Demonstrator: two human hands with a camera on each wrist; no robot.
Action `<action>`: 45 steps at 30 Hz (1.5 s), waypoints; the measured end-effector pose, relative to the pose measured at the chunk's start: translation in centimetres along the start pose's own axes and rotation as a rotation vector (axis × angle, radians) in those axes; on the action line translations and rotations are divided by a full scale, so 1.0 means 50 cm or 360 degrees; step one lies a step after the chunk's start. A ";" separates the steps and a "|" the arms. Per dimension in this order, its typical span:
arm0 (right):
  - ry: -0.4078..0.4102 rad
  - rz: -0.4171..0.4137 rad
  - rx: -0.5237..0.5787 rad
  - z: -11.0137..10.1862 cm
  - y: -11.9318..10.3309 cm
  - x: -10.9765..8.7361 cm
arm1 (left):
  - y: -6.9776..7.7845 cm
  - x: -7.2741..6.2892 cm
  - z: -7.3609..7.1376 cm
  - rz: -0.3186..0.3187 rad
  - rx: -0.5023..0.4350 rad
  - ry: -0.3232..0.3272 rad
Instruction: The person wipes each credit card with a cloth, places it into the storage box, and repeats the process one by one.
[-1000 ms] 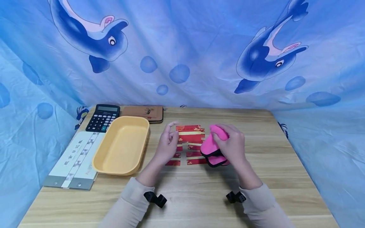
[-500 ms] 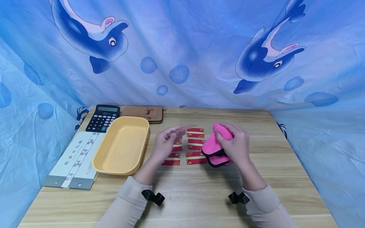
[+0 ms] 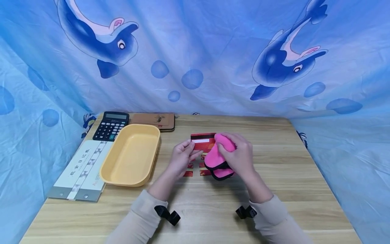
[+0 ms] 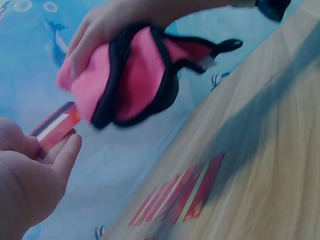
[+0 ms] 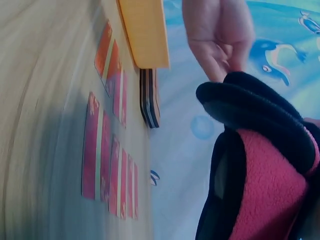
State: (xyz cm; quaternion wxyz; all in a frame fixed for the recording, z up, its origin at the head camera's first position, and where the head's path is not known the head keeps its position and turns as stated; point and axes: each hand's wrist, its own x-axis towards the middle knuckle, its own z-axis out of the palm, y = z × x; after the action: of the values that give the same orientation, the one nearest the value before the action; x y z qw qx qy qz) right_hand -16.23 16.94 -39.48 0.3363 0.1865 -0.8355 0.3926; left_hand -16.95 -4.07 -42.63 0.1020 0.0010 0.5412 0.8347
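A red card (image 3: 198,146) with a dark stripe and a white strip faces up, pinched by my left hand (image 3: 182,156) above the table. In the left wrist view its far end meets a pink cloth (image 4: 142,75) with black edging. My right hand (image 3: 239,153) grips that cloth, bunched and folded, its lower flaps hanging loose. The cloth covers the card's right end in the head view. Below both hands lie several red-and-gold cards (image 5: 96,150) in two columns on the wood-grain table, partly hidden by the hands and cloth.
To the left stands a yellow plastic basin (image 3: 131,154). Around it lie a black calculator (image 3: 111,126), a brown wallet-like case (image 3: 152,120) and a white account book (image 3: 80,169). A blue dolphin-print curtain (image 3: 195,51) hangs behind the table.
The left hand's card has turned over, from its red-and-gold face through edge-on to its striped side. My right hand has brought the cloth leftward onto the card's right end.
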 end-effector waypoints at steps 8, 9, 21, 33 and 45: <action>-0.0040 0.0011 -0.0145 0.040 -0.026 0.001 | -0.009 -0.011 0.028 0.0089 0.0124 -0.0112; -0.0052 -0.0006 -0.0146 0.046 -0.031 0.000 | -0.011 -0.011 0.031 0.0110 0.0170 -0.0127; -0.0092 -0.0075 -0.0138 0.049 -0.047 0.001 | -0.018 -0.011 0.030 0.0188 0.0291 -0.0038; -0.0019 -0.0025 -0.0169 0.039 -0.023 0.003 | -0.004 -0.009 0.026 0.0162 0.0303 -0.0049; -0.0044 -0.0097 0.0035 0.053 -0.052 -0.005 | -0.014 -0.016 0.029 0.0156 0.0212 -0.0302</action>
State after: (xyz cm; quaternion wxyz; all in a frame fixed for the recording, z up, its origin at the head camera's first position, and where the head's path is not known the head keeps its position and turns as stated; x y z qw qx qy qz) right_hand -15.68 13.27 -39.51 0.3343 0.2210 -0.8296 0.3887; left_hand -15.90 -2.64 -42.59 0.1115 0.1131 0.5827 0.7970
